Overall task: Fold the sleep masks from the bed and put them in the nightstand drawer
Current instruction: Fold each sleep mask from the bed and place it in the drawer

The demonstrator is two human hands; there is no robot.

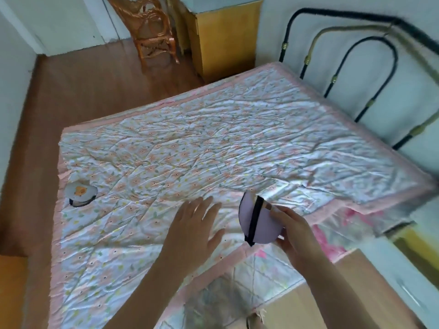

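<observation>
My right hand (294, 231) holds a folded lilac sleep mask (264, 222) with a black strap running across it, lifted just above the near edge of the bed (213, 143). My left hand (194, 224) hovers flat over the quilt to the left of that mask, fingers spread, holding nothing. A second sleep mask (80, 193), grey with an orange picture on it and a dark strap, lies unfolded on the quilt near the bed's left edge.
A black and brass metal headboard (370, 67) stands at the right. A yellow wooden cabinet (225, 36) and a wicker chair (152, 29) stand beyond the bed's far corner. A light wooden surface (337, 300) lies at the lower right beside the bed. Brown floor runs along the left.
</observation>
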